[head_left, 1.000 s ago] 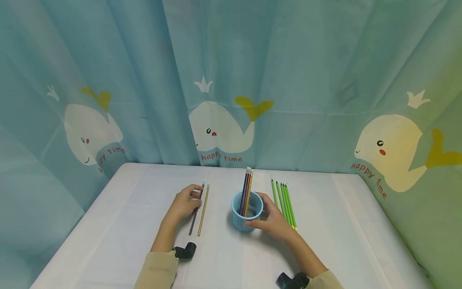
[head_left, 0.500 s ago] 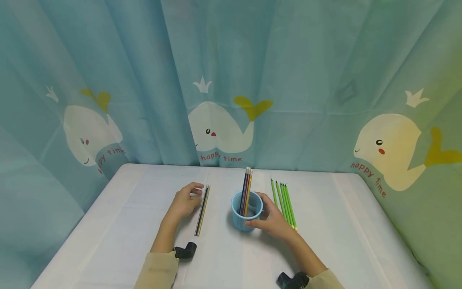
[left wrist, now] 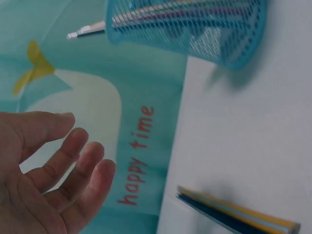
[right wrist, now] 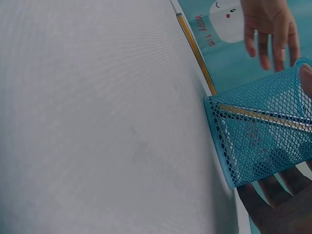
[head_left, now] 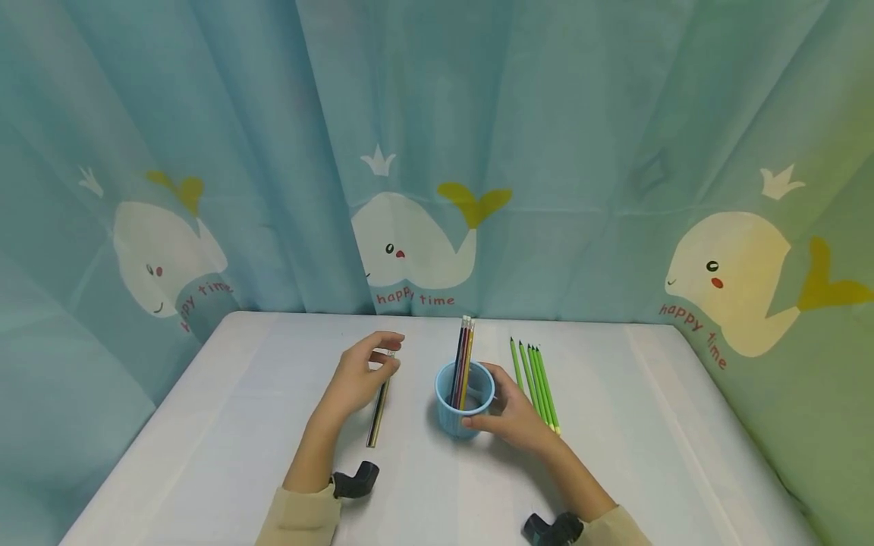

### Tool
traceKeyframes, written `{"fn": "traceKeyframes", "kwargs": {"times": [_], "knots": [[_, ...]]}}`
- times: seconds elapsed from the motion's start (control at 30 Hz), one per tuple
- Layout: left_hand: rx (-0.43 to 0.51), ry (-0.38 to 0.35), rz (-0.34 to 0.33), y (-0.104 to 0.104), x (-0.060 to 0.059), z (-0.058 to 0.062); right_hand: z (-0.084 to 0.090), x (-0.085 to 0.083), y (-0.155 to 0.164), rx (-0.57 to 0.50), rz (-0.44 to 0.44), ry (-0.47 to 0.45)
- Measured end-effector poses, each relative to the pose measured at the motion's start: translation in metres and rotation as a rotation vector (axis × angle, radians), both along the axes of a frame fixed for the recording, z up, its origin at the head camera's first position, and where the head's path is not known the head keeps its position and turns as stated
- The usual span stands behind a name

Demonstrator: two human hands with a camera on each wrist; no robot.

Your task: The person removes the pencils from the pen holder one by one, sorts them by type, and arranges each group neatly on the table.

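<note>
My right hand point(head_left: 515, 417) grips a blue mesh pencil cup point(head_left: 452, 419) from its right side, thumb at the front. Several pencils point(head_left: 464, 356) lean in the cup, dark, reddish and yellow, with their eraser ends up. To the left, a dark pencil and a yellow pencil point(head_left: 377, 425) lie side by side, touching, on the table. Over their far ends hovers my left hand point(head_left: 355, 377), fingers loosely bent, holding nothing. In the left wrist view the left hand point(left wrist: 58, 180) is apart from both the cup point(left wrist: 229, 41) and the pencil pair point(left wrist: 239, 214).
Several green pencils point(head_left: 542, 387) lie in a row right of the cup, partly behind the right hand. A white table point(head_left: 669, 440) is backed by a blue-green curtain point(head_left: 580, 152) with whale prints. Each wrist wears a black camera point(head_left: 356, 481).
The dark pencil has slid right against the yellow one. My left hand has since lifted and moved right, over the pair's far ends. The right hand still holds the cup.
</note>
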State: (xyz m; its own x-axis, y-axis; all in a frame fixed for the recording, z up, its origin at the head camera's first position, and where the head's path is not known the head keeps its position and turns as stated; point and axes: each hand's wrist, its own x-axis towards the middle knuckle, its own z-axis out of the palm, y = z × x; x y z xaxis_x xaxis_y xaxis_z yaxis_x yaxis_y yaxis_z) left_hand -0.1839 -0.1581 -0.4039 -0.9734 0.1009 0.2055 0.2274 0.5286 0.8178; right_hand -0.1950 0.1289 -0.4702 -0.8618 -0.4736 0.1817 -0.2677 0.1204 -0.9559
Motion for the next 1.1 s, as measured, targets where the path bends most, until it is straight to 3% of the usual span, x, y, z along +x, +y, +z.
{"fn": "traceKeyframes", "kwargs": {"times": [0.1,0.23,0.43,0.97,1.1], "knots": [[0.013,0.022,-0.02,0.007,0.004,0.008,0.002,0.0,0.0,0.003,0.004,-0.004],[0.011,0.049,-0.061,0.016,0.006,0.009,0.002,0.0,-0.001,0.009,0.002,-0.013],[-0.07,0.094,-0.138,0.03,0.008,0.005,0.002,0.001,-0.002,0.022,-0.006,-0.025],[-0.145,0.178,-0.288,0.059,0.01,-0.009,0.001,0.003,-0.002,0.006,0.008,-0.002],[-0.164,0.167,-0.315,0.062,0.009,-0.012,0.001,0.003,-0.002,0.003,0.009,-0.002]]}}
